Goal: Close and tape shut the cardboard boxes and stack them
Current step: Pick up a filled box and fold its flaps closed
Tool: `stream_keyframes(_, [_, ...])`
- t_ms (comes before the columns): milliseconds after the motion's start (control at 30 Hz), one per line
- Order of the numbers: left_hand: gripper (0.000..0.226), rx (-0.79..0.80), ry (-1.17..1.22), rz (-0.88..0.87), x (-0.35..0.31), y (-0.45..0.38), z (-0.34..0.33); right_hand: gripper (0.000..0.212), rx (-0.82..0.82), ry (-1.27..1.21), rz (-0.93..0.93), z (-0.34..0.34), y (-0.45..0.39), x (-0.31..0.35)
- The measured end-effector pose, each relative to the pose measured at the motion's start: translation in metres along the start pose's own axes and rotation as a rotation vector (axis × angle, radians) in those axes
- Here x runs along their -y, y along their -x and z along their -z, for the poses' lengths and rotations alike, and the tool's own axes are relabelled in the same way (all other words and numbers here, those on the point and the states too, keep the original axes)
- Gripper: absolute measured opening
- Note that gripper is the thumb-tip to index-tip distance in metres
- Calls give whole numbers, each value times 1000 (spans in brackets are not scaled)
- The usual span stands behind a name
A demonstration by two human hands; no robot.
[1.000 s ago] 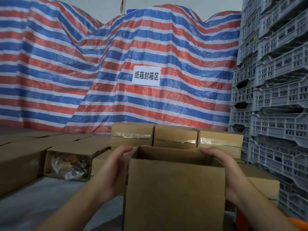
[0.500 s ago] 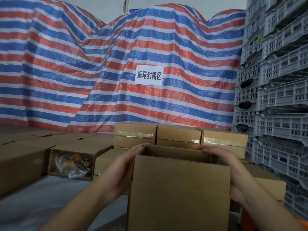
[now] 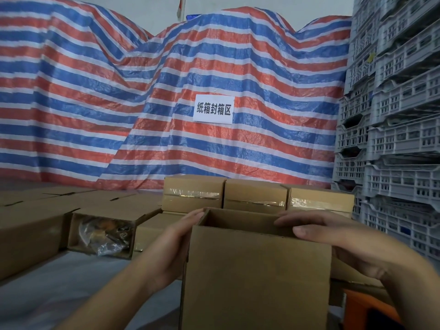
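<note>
An open brown cardboard box [image 3: 257, 277] stands upright right in front of me, its top unsealed and its inside dark. My left hand [image 3: 173, 244] presses flat against the box's left wall, fingertips at the top rim. My right hand [image 3: 345, 244] holds the right side, with the thumb lying on the near rim and the fingers curled over the top edge above the opening. Behind it stand three taped boxes in a row, the left one [image 3: 194, 194], the middle one [image 3: 256, 196] and the right one [image 3: 320, 198], each with clear tape across the front.
A box lying on its side [image 3: 104, 234] shows plastic-wrapped contents at the left, next to long closed boxes [image 3: 28, 229]. Grey plastic crates [image 3: 392, 139] are stacked high on the right. A striped tarp [image 3: 166, 103] with a white sign [image 3: 213, 109] fills the back. An orange object [image 3: 366, 306] lies low right.
My right fingers have slid leftward over the box's opening and the thumb now lies on the near rim. The left hand stays flat on the left wall.
</note>
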State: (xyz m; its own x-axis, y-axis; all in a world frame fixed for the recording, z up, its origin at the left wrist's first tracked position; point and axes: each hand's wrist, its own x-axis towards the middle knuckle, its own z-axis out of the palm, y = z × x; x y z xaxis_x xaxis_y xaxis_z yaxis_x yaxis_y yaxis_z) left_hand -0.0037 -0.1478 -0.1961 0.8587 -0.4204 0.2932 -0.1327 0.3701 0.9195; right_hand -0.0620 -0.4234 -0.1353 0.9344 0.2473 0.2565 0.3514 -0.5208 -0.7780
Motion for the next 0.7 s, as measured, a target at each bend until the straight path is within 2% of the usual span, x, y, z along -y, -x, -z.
stream_keyframes(167, [44,-92,-163,6,3,0,-6,58,10,-27,0,-1,0,0])
stream_keyframes(267, [44,-200,-147,-41,4,-2,-9,60,-22,-96,-20,-3,-1,-2])
stream_keyframes(433, [20,-157,-159,-130,5,-3,-6,57,-65,-167,0,-6,-1,-5])
stream_keyframes(533, [10,-200,-229,-158,4,-5,-5,42,-76,-225,8,-7,0,-9])
stream_keyframes(633, [24,-254,-348,-163,4,-6,-4,35,-49,-281,10,-7,-1,-12])
stream_keyframes(700, [21,-243,-359,-138,4,-6,-4,37,-48,-296,16,-8,-2,-14])
